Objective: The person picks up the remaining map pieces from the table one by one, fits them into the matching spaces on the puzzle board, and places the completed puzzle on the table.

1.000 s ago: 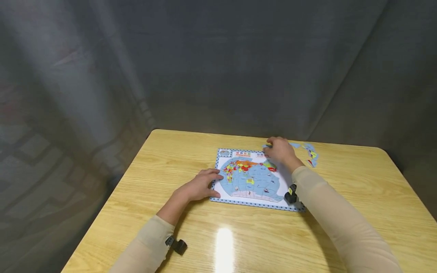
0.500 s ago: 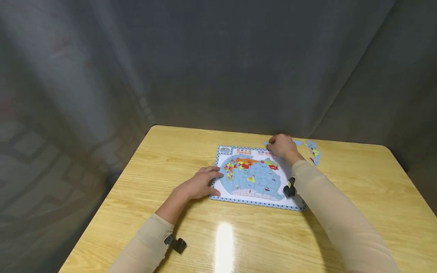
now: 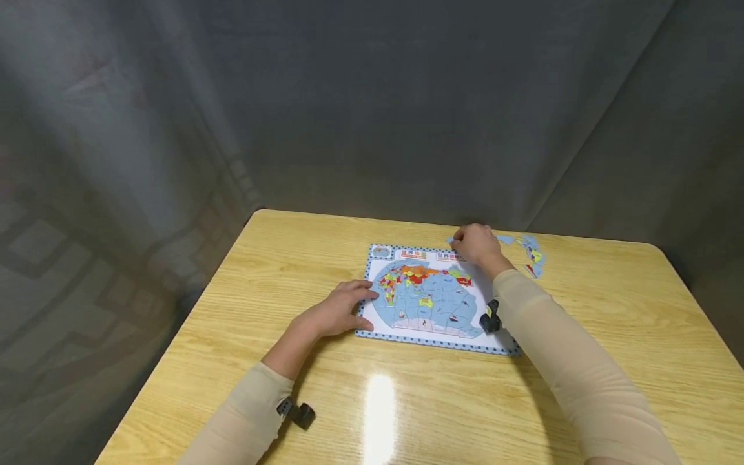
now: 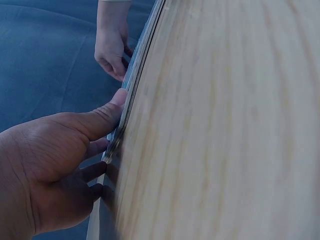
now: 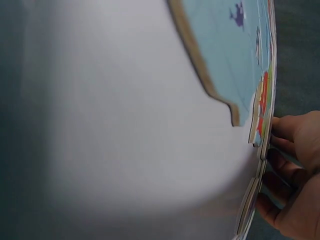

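A world-map jigsaw board [image 3: 436, 344] with a blue dotted border lies on the table, much of its map [image 3: 436, 316] filled in with joined pieces. My left hand [image 3: 340, 309] rests at the board's left edge, fingers and thumb extended and spread; the left wrist view shows its thumb [image 4: 105, 117] along the rim. Beyond the far edge, my right hand [image 3: 478, 247] reaches down with bent fingers at a small blue puzzle piece [image 3: 450, 239]. The right wrist view has these fingers [image 5: 285, 127] behind the board's edge, and I cannot tell whether they pinch the piece.
Loose blue and multicoloured puzzle pieces [image 3: 533, 253] lie on the table right of the right hand. Bare white backing [image 5: 125, 125] shows on the board's right side. The wooden table [image 3: 279, 258] ends at a grey curtain [image 3: 395, 129] behind.
My right hand's fingers have drawn together and lowered beside the blue piece beyond the board. The left hand keeps its place at the board's edge. The head view has shifted slightly.
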Available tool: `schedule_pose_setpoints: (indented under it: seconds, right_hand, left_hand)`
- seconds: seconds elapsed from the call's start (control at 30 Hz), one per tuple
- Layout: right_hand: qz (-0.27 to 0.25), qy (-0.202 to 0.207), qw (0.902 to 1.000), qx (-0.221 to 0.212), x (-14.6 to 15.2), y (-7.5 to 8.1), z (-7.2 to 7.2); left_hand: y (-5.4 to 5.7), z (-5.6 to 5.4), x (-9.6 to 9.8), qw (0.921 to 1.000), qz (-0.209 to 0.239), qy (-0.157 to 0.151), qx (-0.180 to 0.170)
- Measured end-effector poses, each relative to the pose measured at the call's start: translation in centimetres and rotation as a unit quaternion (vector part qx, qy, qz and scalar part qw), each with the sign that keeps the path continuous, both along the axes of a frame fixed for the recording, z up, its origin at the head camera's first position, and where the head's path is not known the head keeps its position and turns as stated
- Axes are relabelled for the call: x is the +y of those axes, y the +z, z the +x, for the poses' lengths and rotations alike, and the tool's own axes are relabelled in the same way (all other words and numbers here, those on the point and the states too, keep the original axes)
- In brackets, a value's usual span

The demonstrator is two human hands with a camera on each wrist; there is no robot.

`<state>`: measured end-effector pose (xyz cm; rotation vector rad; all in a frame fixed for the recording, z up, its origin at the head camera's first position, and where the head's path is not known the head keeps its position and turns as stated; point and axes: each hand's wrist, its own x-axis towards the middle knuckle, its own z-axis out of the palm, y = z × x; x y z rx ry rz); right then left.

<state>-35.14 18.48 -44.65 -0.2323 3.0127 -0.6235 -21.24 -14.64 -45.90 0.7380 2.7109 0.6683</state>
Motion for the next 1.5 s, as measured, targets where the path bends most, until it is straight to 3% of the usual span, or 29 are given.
schedule_pose_setpoints:
  seconds: [0.37, 0.63, 1.03, 1.5]
  right_hand:
    - [-0.006, 0.003, 1.0, -0.002, 0.0, -0.3, 0.3]
    - [-0.025, -0.008, 0.9997, 0.0, -0.4, 0.4, 0.8]
    - [-0.03, 0.024, 0.9992, -0.012, -0.8, 0.1, 1.9]
    - [-0.024, 0.073, 0.9969, 0.014, -1.6, 0.0, 3.6]
  left_hand:
    - [-0.2, 0.4, -0.2, 1.0, 0.005, 0.004, -0.007]
    - [-0.2, 0.3, -0.2, 1.0, 0.003, 0.003, -0.006]
    - [-0.2, 0.2, -0.1, 1.0, 0.005, 0.002, -0.006]
    - [0.1, 0.3, -0.1, 0.9999, 0.009, 0.007, -0.012]
